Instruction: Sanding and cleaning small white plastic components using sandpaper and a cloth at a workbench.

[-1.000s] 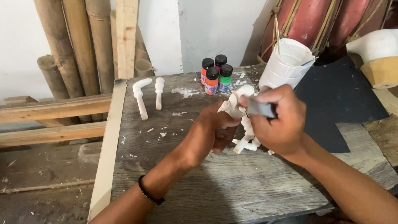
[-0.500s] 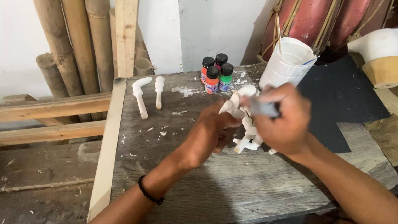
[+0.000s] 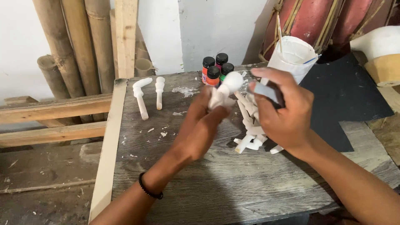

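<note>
Table (image 3: 216,183) of weathered grey planks fills the head view, with a pale wooden batten (image 3: 106,150) along its left edge and white chips scattered over the boards. Behind it stands a white wall (image 3: 216,29); bamboo poles (image 3: 79,46) and a wooden plank lean against it at upper left, and rough timber rails (image 3: 50,110) run off to the left. A red drum with cord lacing (image 3: 316,21) stands at upper right, above a black sheet (image 3: 346,96) that covers the table's right side. At the far table edge sits a cluster of small paint bottles (image 3: 216,68) with black caps, their bodies orange-red and green. Just right of them stands a white paper cup (image 3: 291,56) with thin sticks in it. Two white carved pegs (image 3: 148,96) lie side by side at the table's far left. The left hand (image 3: 204,125), with a black band at the wrist, is clenched around a white carved piece with a round knob (image 3: 227,85), knob end raised above the fingers. The right hand (image 3: 283,114) is closed on a small grey block (image 3: 264,91), held just right of the knob; contact between the two cannot be determined. Below and between both hands, a heap of white carved pieces (image 3: 252,135) rests on the table.
</note>
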